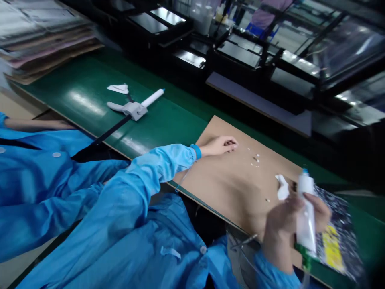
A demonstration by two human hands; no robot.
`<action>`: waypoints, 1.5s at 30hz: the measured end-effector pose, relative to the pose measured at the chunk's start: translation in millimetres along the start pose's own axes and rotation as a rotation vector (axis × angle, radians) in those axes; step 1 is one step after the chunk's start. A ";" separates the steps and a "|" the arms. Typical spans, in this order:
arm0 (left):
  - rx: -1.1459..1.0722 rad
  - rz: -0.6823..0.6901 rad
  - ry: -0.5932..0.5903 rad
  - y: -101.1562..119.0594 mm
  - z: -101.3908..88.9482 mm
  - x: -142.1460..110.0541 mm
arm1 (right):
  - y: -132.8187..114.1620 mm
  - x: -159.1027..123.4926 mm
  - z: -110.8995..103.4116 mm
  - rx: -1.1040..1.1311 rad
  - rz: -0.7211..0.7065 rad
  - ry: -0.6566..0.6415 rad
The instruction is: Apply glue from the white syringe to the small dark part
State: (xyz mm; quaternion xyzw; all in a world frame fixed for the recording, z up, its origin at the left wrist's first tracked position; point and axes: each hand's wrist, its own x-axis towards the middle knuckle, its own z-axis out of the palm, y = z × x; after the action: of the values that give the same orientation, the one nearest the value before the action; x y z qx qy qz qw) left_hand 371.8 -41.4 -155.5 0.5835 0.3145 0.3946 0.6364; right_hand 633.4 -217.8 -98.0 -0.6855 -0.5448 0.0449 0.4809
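Note:
In my right hand [282, 220], at the lower right, is a white dispensing syringe [306, 224] with a blue tip pointing up and a green fitting at its lower end; motion blurs both. My fingers wrap around its barrel. My left hand [221, 145] rests on a brown cardboard sheet [216, 180], its fingers curled together. Whatever lies between those fingertips, if anything, is too small to make out. A blue band [196, 151] circles my left wrist. Just right of that hand, small white bits [257, 158] lie scattered. Crumpled white paper [282, 187] sits beyond my right hand.
A grey caulking gun [132, 109] with a white cartridge lies on the green mat [75, 88], near a paper scrap [118, 88]. A co-worker's blue sleeve [54, 192] is at left. Stacked cardboard [48, 44] stands back left; black framed panels [240, 52] line the back.

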 end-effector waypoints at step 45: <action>-0.119 -0.067 -0.141 -8.0 9.7 -15.8 | -10.5 -44.4 63.5 0.532 0.231 -0.169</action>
State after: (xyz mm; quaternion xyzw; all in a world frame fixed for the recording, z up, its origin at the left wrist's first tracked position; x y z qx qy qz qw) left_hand 373.5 -60.0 -163.2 0.5603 0.2643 0.3488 0.7032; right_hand 571.0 -214.7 -144.9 -0.5866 -0.4703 0.2975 0.5884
